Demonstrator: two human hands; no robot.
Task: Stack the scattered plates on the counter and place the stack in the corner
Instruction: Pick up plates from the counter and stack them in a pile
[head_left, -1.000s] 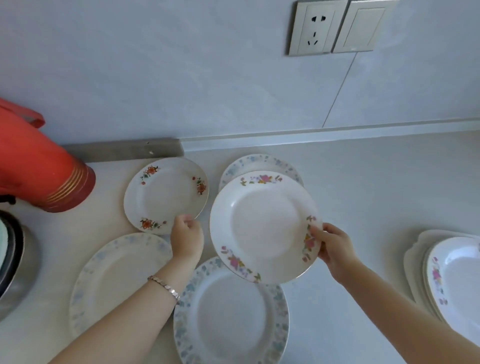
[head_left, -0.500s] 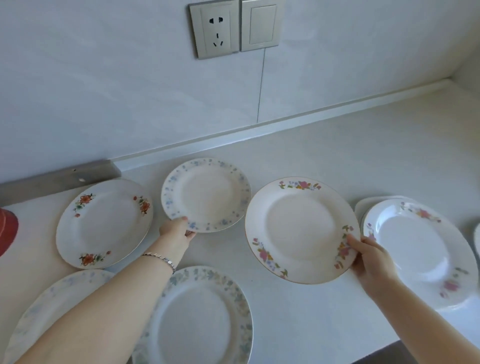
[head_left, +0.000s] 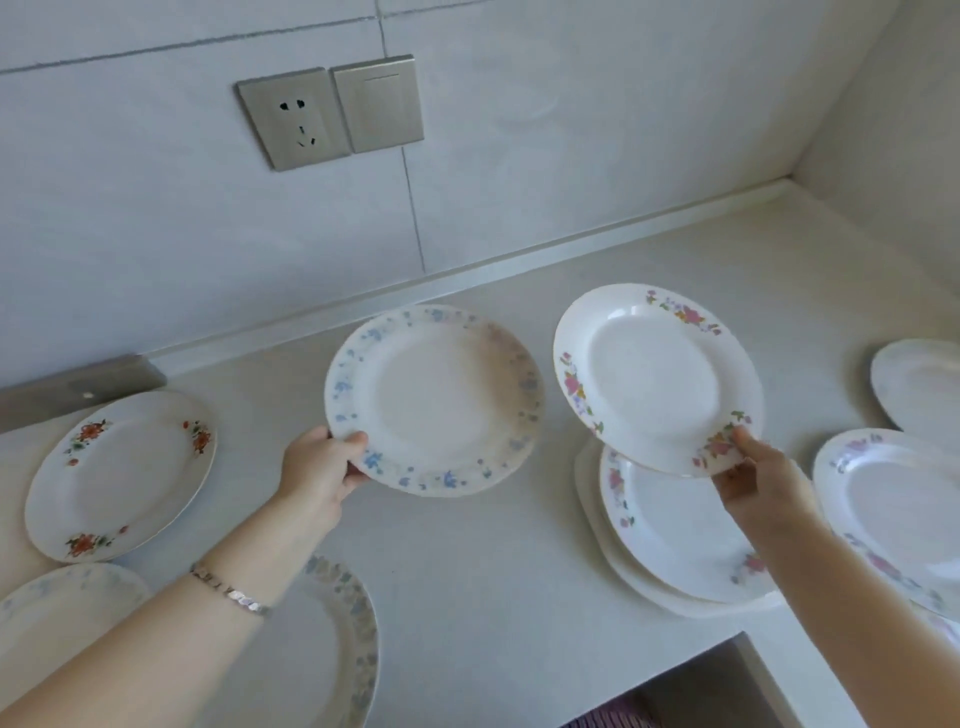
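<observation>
My left hand (head_left: 322, 470) grips the near rim of a blue-flowered plate (head_left: 434, 400), lifted off the counter. My right hand (head_left: 753, 473) pinches the rim of a pink-flowered plate (head_left: 657, 376), held tilted above a small stack (head_left: 675, 535) whose top plate has pink flowers too. An orange-flowered plate (head_left: 119, 473) lies flat at the left. Two pale blue-rimmed plates lie near the front edge, one (head_left: 332, 639) partly under my left forearm, the other (head_left: 57, 608) at the far left. Two more plates lie at the right, one pink-rimmed (head_left: 898, 509), one plain (head_left: 919, 395).
A socket and switch plate (head_left: 332, 111) sit on the tiled wall. The counter (head_left: 519, 545) runs back to the wall corner at the upper right (head_left: 789, 179). A cut-out in the counter's front edge (head_left: 701, 691) opens at the bottom right.
My left hand took hold of the blue-flowered plate and lifted it. My right hand carried the pink-flowered plate right, over the stack. The view swung right.
</observation>
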